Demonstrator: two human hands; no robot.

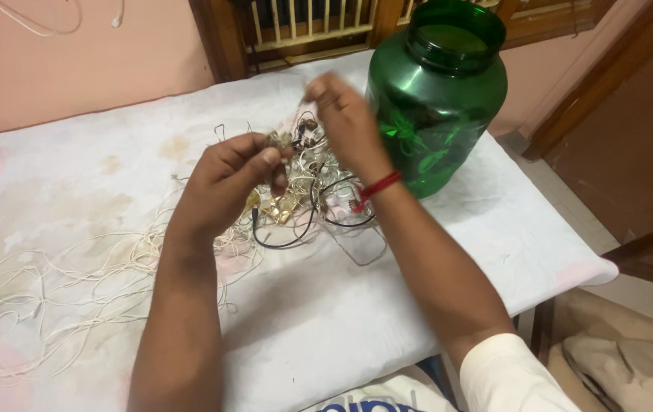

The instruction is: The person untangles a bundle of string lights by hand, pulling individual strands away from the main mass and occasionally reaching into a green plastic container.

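My left hand is closed over a small tangled cluster of beads and wire, pinching it between thumb and fingers. My right hand, blurred by motion, is raised just right of it with fingertips pinched on a thin strand from the same tangle. A red thread band circles my right wrist. Under both hands lies a heap of wires, black cord and gold pieces on a white cloth.
A big green plastic jar, lid off, stands at the right rear of the cloth. Loose cream string sprawls over the left side. A wooden bed frame is behind, and a wooden door to the right.
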